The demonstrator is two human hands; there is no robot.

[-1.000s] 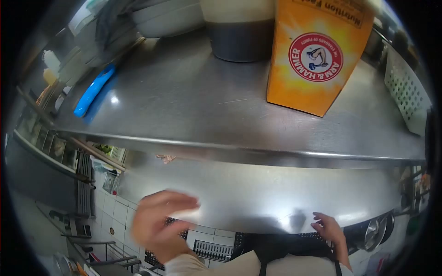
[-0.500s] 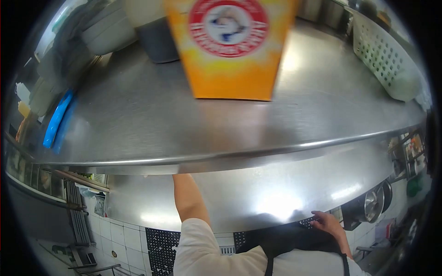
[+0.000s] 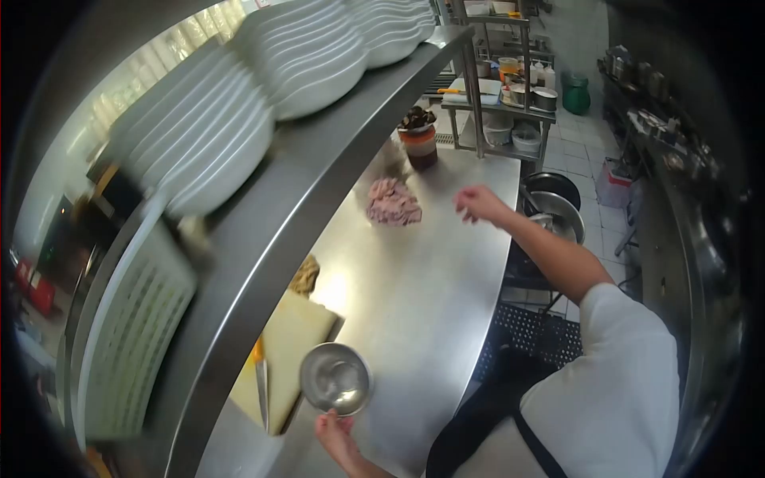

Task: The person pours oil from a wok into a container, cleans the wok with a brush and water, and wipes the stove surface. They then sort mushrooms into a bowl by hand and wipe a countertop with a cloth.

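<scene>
My left hand (image 3: 338, 436) holds a round metal bowl (image 3: 335, 380) by its near rim. The bowl shows a bare, shiny inside and overlaps the edge of a pale yellow cutting board (image 3: 291, 334). On that board lies a knife (image 3: 262, 382) with an orange handle. My right hand (image 3: 478, 204) reaches over the far part of the steel table (image 3: 414, 295), its fingers loosely bent and slightly apart, with nothing visible in them. To its left sits a heap of pink meat (image 3: 393, 203). A brownish lump of food (image 3: 305, 275) rests beyond the board, partly hidden by the shelf.
A steel shelf (image 3: 319, 175) runs overhead on the left, carrying stacked white dishes (image 3: 307, 60) and a pale perforated basket (image 3: 131, 327). At the table's far end stands a container of reddish-brown contents (image 3: 419, 150) topped with dark pieces. Metal pans (image 3: 555, 209) are beside the table's right edge.
The view has swung and tilted from the orange box on the shelf to the table below. My left hand, hidden under the shelf before, now shows with the bowl. My right arm is now stretched out.
</scene>
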